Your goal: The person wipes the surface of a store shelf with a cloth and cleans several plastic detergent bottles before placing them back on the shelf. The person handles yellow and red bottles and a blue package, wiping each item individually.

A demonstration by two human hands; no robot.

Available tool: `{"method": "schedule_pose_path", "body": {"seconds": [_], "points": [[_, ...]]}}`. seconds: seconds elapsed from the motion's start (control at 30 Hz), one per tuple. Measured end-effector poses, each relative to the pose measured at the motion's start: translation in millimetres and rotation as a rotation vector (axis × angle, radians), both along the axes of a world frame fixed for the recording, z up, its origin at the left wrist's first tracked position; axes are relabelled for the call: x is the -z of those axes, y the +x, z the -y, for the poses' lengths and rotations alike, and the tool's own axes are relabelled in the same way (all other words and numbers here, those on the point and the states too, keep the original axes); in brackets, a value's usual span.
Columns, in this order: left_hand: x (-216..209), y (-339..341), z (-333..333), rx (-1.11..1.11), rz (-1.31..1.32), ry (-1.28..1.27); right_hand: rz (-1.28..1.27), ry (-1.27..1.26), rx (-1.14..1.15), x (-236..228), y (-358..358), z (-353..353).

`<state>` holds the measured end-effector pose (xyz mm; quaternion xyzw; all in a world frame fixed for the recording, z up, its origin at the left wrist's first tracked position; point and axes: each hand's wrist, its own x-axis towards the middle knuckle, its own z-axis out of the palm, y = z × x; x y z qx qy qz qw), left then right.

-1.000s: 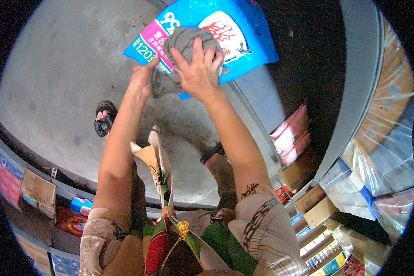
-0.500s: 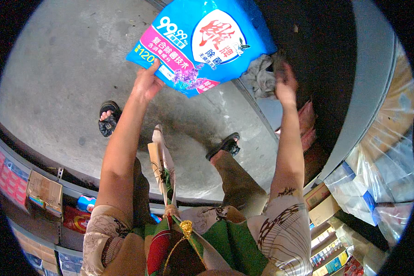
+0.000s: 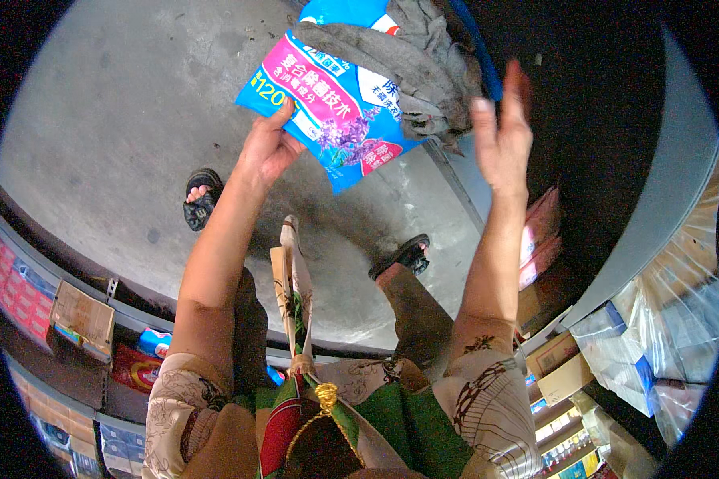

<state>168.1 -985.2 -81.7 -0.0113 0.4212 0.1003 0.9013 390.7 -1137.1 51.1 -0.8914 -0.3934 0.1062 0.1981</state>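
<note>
Left hand (image 3: 265, 150) pinches the pouch (image 3: 327, 112) by its lower corner, right hand (image 3: 502, 132) open, empty; pouch looks soft, slick, floppy — better gripped mid-edge, with grey rag (image 3: 407, 68) draped loose on top.

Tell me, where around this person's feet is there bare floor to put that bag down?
The grey concrete floor lies bare left of the left hand holding the blue bag, and between the two sandalled feet. It is crowded along the shelf of packets lower left and the stacked boxes at right.
</note>
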Motion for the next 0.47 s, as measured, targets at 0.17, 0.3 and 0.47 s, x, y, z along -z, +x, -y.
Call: {"method": "schedule_pose_path", "body": {"seconds": [0.17, 0.3, 0.47], "points": [[-25, 15, -3, 0.087, -0.019, 0.068, 0.136, -0.239, -0.092, 75, -28, -62], [-33, 16, -2, 0.077, 0.020, 0.111, 0.126, -0.235, -0.350, 52, -40, -144], [-44, 20, -6, 0.071, 0.038, 0.152, 0.029, -0.058, -0.321, 80, -6, -146]]}}
